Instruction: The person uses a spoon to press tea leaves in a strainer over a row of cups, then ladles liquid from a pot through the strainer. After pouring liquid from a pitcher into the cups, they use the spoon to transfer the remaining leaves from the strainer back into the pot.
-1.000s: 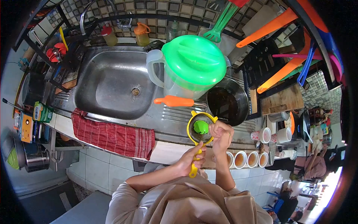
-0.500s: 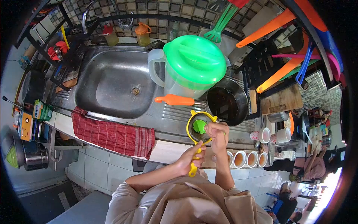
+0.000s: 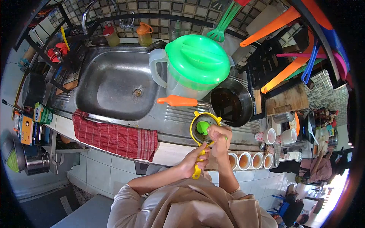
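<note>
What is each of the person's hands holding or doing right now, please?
Left hand: closed around the yellow strainer's handle.
Right hand: closed on a green spoon inside the strainer.

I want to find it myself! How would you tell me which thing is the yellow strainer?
Start at the big steel sink and go right, past the clear plastic jug with the bright green lid, to the counter's front edge. There the left hand holds the round yellow-rimmed mesh strainer by its handle. It is the only yellow ring, with a green spoon inside.
</note>
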A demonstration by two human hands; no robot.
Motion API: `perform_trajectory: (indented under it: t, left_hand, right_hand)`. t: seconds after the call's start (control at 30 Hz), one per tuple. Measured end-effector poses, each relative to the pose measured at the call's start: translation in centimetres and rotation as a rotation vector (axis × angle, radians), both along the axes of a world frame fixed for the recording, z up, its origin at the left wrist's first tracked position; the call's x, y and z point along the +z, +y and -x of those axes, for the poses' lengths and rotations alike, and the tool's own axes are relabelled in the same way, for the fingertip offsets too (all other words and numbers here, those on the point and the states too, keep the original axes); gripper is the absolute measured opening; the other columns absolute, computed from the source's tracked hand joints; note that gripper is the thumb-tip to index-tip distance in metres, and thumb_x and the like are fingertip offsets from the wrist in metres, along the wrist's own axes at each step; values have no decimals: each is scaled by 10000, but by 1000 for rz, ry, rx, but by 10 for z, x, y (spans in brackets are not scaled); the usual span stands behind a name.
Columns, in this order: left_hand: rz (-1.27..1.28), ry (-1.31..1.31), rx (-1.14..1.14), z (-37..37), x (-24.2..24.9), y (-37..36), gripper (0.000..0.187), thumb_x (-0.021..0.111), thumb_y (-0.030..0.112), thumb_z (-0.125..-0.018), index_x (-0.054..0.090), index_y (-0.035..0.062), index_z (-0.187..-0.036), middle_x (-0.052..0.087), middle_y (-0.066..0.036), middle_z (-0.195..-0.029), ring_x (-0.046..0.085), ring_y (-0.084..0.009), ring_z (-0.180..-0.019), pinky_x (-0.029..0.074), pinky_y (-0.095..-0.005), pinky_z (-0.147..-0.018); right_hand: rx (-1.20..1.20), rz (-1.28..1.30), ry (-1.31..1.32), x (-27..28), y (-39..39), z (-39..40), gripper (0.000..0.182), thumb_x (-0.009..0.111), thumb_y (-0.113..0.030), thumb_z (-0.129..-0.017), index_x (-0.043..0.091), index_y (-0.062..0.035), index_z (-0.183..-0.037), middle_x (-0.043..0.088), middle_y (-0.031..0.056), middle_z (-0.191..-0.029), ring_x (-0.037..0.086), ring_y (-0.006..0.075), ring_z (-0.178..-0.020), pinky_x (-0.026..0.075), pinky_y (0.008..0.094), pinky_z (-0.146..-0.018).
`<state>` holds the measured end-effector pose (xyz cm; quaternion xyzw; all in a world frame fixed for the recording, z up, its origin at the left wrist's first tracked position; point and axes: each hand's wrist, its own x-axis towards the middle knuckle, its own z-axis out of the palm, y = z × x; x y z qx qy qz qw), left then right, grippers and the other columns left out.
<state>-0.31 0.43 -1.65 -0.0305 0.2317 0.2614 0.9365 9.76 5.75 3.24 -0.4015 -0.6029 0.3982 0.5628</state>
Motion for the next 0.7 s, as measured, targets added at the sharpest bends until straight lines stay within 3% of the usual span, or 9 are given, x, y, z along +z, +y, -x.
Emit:
perform_trajectory:
  t: [0.2,0.27,0.43,0.5,0.7]
  left_hand:
    - [-43,-58,14,-1,-6,-2,297,412,435,-887,401,146,-821,270,74,-579,234,-25,-432,194,-163,-386]
    - [-61,-92,-7,1,-7,-2,303,393,433,-893,390,150,-786,284,67,-569,256,-38,-438,224,-178,-400]
    - [-56,-57,6,-1,-5,-4,300,409,438,-887,404,145,-824,268,76,-573,233,-27,-424,194,-168,-382]
    - [-55,-43,9,-1,-5,-4,302,410,439,-886,407,144,-824,267,76,-571,233,-27,-422,195,-168,-381]
    - [21,-45,14,-1,-8,-4,304,417,440,-883,417,143,-819,278,77,-564,240,-28,-421,197,-171,-377]
  right_hand:
    - [-50,9,122,-1,-8,-12,314,377,-198,-758,242,-57,-513,233,-6,-469,195,93,-428,152,272,-428]
    - [-58,-81,392,3,-12,-15,338,381,-206,-780,226,-69,-513,222,-14,-463,197,92,-423,159,274,-433]
    - [-67,-315,299,-5,-12,-18,399,412,-245,-810,219,-74,-507,216,-15,-448,196,106,-402,163,278,-430]
    - [-57,-435,138,-10,-13,-15,445,432,-281,-822,245,-56,-487,256,6,-430,230,130,-378,180,284,-410]
    - [52,-429,9,-14,-27,-4,498,447,-330,-830,295,-26,-466,300,33,-423,285,159,-364,221,286,-398]
